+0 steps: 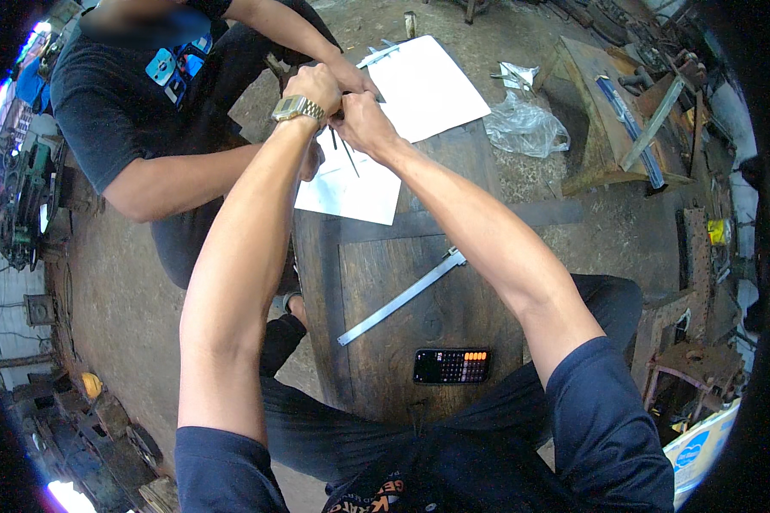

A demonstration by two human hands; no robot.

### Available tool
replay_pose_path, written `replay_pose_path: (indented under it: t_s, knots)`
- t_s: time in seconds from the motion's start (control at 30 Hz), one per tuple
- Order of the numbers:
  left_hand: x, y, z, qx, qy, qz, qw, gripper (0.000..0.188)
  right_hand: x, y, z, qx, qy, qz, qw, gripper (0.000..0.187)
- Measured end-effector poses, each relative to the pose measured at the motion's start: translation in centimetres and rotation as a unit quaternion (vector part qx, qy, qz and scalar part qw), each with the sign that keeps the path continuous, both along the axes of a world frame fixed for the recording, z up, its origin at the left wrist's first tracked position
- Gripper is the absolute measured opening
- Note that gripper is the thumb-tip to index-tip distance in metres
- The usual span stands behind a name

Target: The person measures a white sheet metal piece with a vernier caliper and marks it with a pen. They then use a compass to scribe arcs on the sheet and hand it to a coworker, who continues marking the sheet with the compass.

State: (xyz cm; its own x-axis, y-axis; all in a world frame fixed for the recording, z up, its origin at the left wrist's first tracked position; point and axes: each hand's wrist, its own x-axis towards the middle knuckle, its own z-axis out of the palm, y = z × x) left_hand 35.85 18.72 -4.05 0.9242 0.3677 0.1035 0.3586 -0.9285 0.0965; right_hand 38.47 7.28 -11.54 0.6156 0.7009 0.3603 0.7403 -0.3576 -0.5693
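Observation:
Both my arms stretch across the wooden table to its far left. My left hand (311, 83), with a metal watch (299, 108) on its wrist, is closed; what it grips is hidden. Close beside it, my right hand (366, 125) has its fingers curled in around something dark. Two thin dark rods (348, 152) show below my hands, over a white sheet (351, 192). A co-worker's hand (356, 79) is right up against my hands, and that person's other hand (311, 161) is at the sheet's left edge.
A larger white sheet (423, 90) covers the far tabletop. Nearer on the wooden table (428, 321) lie a vernier caliper (402, 297) and a phone showing a calculator (451, 366). The co-worker (103, 111) sits at left. A plastic bag (526, 126) and a wooden stand (586, 128) are at right.

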Motion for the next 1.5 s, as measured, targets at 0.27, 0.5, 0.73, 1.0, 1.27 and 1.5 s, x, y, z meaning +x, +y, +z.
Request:
replay_pose_path:
  t_s: [0.27,0.5,0.73,1.0,1.27,1.5]
  knots:
    - [1.1,1.9,1.9,0.077,0.218,-0.224,0.947,0.032,0.7,-0.1,-0.7,0.069,0.010,-0.003,0.998,0.019]
    - [0.9,3.1,0.9,0.090,0.182,-0.160,0.966,0.040,1.2,-0.4,-0.2,0.046,-0.032,0.011,0.998,0.013]
    - [1.1,3.8,-0.1,0.097,0.090,-0.196,0.972,0.044,1.6,-0.9,0.2,0.030,0.027,-0.009,0.999,0.019]
    - [1.0,3.9,-1.6,0.106,0.038,-0.224,0.968,0.025,1.5,-1.4,0.7,0.009,-0.001,-0.014,1.000,0.021]
    - [0.2,1.9,0.3,0.071,0.061,-0.190,0.977,0.020,1.5,-6.7,-0.1,0.110,0.044,-0.044,0.992,0.030]
    - [2.4,6.9,-3.4,0.122,0.077,-0.223,0.964,0.020,0.1,-19.7,-7.0,0.106,0.057,-0.212,0.970,0.024]
